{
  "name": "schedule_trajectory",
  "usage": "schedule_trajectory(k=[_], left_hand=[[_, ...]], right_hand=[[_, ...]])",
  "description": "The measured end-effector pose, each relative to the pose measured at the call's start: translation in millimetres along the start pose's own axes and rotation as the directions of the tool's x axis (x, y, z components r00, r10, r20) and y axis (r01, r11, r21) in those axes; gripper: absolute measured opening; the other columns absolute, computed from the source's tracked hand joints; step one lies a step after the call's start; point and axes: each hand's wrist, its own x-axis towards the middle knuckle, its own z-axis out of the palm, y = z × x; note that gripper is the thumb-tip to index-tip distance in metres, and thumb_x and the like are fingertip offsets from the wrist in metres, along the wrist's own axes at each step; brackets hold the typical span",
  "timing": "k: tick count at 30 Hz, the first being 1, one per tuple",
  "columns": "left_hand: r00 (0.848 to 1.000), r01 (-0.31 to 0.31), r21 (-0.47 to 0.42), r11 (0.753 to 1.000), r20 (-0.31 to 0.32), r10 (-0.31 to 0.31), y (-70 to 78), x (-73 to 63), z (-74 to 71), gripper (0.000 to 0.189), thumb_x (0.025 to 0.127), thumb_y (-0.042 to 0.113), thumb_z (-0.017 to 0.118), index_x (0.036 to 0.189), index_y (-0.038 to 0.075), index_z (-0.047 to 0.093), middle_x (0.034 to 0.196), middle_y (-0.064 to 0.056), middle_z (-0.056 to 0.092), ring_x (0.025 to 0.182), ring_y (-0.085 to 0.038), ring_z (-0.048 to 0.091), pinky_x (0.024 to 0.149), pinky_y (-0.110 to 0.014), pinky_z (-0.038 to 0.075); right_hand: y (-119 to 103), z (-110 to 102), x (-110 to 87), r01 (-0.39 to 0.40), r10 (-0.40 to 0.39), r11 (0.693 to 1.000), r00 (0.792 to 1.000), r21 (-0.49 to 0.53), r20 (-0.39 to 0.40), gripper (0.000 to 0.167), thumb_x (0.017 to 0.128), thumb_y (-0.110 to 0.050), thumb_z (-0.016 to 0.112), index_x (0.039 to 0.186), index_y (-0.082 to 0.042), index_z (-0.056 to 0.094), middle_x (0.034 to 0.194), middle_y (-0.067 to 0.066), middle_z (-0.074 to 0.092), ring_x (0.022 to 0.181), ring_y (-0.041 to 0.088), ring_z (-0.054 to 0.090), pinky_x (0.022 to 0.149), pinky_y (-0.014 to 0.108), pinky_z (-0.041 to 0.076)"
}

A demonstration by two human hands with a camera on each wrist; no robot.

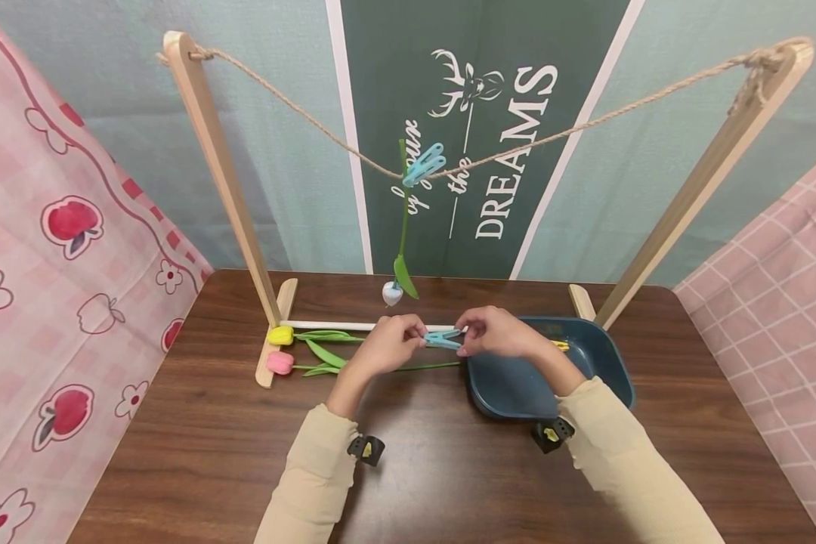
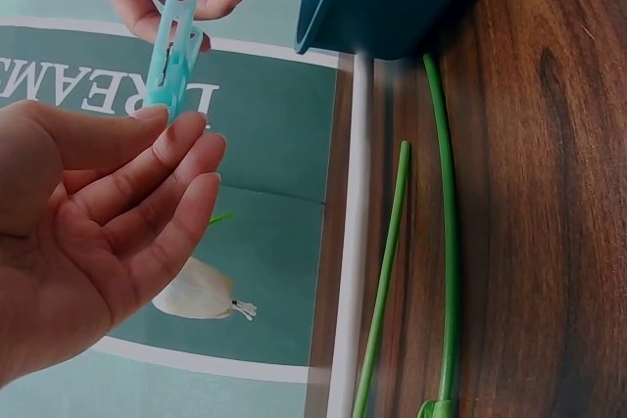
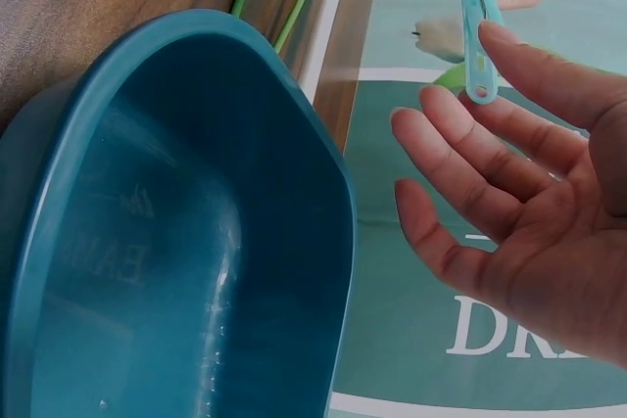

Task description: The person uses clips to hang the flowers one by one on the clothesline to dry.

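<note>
Head view: here's the left hand (image 1: 389, 344) and the right hand (image 1: 499, 332), both pinching a blue peg (image 1: 442, 338) in the air between them, the basin (image 1: 624, 370) close by the right; a white tulip (image 1: 392, 294) hangs head-down from the rope (image 1: 658, 96). Over to the left wrist: thumb and fingers clasp one end of that peg. And the right wrist: thumb and fingers grip the other end, basin nearby.

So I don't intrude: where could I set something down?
The table is bare right of the blue basin, toward the grid cloth; left of the pink tulip, toward the apple cloth; and between the sleeves. Crowded: the far middle, where the left hand and right hand hold a clothespin near the stems.
</note>
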Motion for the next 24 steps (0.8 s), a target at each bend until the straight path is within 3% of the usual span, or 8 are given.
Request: schedule_trajectory(k=[24], left_hand=[[1.000,0.004,0.003,1.000,-0.004,-0.004,0.1,-1.5,0.8,0.004,0.083,0.003,0.064,0.085,0.000,0.063,0.072,-0.002,0.062,0.066,-0.009,0.055,0.060,-0.022,0.044]], right_hand=[[-0.7,-0.7,-1.0,0.071,-0.069,0.997,0.990,0.011,-0.123,0.025,0.075,-0.005,0.073,0.096,0.005,0.062,0.078,0.005,0.063,0.069,0.013,0.059,0.062,0.027,0.048]])
